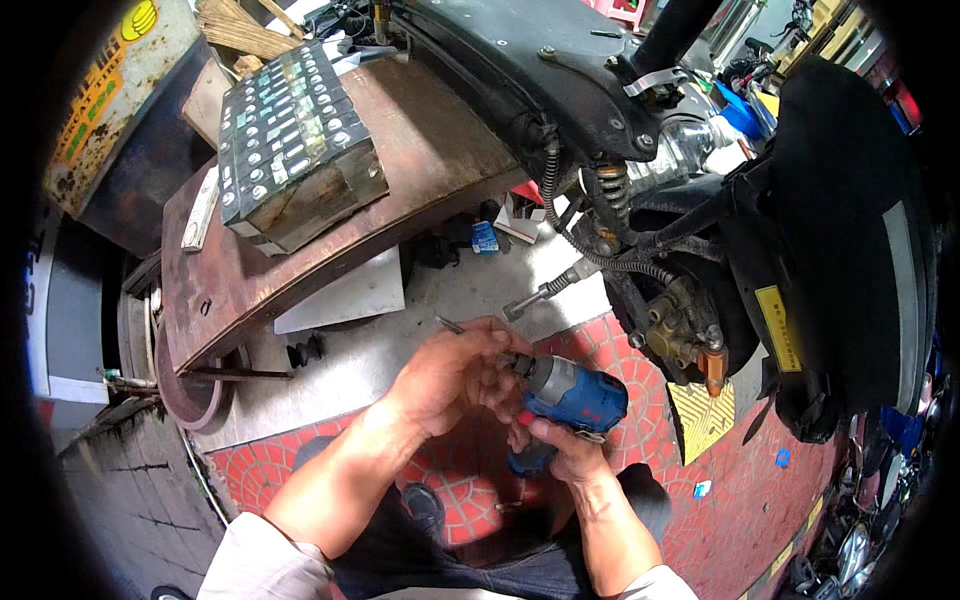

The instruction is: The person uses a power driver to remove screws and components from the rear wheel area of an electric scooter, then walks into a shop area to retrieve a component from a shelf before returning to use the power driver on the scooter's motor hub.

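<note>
In front of my lap is a blue and grey cordless drill (594, 400), its nose toward my left hand. My right hand (572, 452) is wrapped around its handle, close to a red part that looks like the trigger. My left hand (450, 372) is closed at the front end of the drill, with fingers curled about the chuck. A thin metal rod (449, 325), apparently a bit, sticks out beyond the left fingers. The fingers partly hide the chuck and the rod's lower end.
To the right stands a black scooter or motorcycle part with a coil spring (611, 188), a brake caliper (672, 325) and a large black fender (850, 240). A battery pack (310, 190) rests on a worn brown table (425, 120). Red tiles (640, 500) cover the floor.
</note>
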Demonstrator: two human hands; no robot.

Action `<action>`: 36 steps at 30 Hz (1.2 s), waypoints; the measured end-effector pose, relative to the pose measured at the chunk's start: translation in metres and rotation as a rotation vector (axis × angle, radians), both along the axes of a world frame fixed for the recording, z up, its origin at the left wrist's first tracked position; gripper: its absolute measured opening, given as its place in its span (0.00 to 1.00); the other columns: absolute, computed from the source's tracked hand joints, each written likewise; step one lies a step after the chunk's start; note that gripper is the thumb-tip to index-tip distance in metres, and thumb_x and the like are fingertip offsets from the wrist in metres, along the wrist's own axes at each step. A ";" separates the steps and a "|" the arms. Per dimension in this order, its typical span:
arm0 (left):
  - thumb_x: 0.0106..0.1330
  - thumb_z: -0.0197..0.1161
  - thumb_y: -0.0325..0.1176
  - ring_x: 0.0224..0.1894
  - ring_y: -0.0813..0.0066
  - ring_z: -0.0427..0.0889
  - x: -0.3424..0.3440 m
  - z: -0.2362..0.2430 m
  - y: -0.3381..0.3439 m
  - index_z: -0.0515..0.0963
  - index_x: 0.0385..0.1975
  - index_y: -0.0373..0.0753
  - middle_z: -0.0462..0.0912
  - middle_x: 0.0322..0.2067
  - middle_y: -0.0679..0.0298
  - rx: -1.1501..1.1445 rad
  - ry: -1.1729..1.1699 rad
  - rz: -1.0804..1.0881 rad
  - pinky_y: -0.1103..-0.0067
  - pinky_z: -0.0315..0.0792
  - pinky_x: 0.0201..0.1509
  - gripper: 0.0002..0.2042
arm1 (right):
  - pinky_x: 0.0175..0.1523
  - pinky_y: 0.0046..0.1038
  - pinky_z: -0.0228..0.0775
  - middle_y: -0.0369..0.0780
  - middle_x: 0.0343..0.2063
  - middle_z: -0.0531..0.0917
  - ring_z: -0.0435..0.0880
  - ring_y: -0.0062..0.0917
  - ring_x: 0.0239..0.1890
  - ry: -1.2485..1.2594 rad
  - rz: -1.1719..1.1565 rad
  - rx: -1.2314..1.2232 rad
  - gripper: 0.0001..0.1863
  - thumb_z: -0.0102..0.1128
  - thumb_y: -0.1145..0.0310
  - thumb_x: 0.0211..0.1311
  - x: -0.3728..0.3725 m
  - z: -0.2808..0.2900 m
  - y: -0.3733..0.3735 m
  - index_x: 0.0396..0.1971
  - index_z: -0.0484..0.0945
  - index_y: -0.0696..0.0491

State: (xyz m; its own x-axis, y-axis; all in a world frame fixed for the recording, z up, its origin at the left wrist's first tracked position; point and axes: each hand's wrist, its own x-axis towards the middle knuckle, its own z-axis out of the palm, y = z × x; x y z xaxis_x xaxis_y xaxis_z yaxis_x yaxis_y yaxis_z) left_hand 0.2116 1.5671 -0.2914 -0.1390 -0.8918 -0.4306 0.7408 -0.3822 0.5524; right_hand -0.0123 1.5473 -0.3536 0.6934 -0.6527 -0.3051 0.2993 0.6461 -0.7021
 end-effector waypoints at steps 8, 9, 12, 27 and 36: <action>0.77 0.59 0.37 0.23 0.76 0.70 -0.020 -0.018 0.000 0.77 0.44 0.39 0.72 0.25 0.68 0.011 -0.028 0.104 0.76 0.68 0.26 0.08 | 0.41 0.30 0.78 0.38 0.30 0.85 0.85 0.25 0.32 0.053 -0.013 -0.058 0.12 0.72 0.68 0.63 0.005 -0.010 -0.001 0.42 0.81 0.55; 0.79 0.57 0.39 0.23 0.77 0.70 -0.022 -0.019 -0.001 0.78 0.45 0.39 0.73 0.25 0.68 0.024 -0.057 0.095 0.76 0.66 0.27 0.10 | 0.41 0.30 0.78 0.38 0.30 0.85 0.85 0.25 0.32 0.070 -0.017 -0.052 0.12 0.72 0.68 0.63 0.003 -0.011 0.001 0.42 0.81 0.55; 0.82 0.52 0.46 0.23 0.78 0.68 -0.027 -0.010 -0.004 0.78 0.47 0.38 0.73 0.25 0.68 0.078 -0.081 0.107 0.77 0.65 0.28 0.17 | 0.40 0.30 0.78 0.38 0.30 0.85 0.85 0.25 0.32 0.024 -0.016 -0.050 0.12 0.73 0.66 0.62 0.004 -0.010 -0.005 0.39 0.81 0.55; 0.83 0.44 0.55 0.26 0.73 0.75 -0.013 -0.017 -0.013 0.81 0.47 0.32 0.77 0.25 0.65 -0.052 -0.321 0.098 0.72 0.75 0.36 0.29 | 0.40 0.29 0.78 0.37 0.31 0.86 0.85 0.23 0.32 0.055 -0.128 -0.125 0.18 0.74 0.68 0.63 -0.009 -0.013 0.000 0.50 0.81 0.56; 0.81 0.49 0.38 0.50 0.70 0.82 -0.061 -0.029 0.025 0.76 0.62 0.34 0.83 0.48 0.60 -0.061 -0.469 0.063 0.72 0.77 0.57 0.19 | 0.48 0.35 0.81 0.41 0.38 0.88 0.88 0.37 0.40 0.730 -0.098 -1.002 0.16 0.72 0.72 0.60 -0.017 0.013 0.007 0.48 0.83 0.57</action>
State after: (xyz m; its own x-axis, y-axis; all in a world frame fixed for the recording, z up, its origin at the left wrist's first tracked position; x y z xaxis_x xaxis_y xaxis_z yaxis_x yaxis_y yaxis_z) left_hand 0.1506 1.5920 -0.3205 0.1129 -0.9179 -0.3804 0.4264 -0.3011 0.8529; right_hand -0.0297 1.5540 -0.3410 0.5068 -0.8597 0.0637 -0.3517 -0.2737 -0.8952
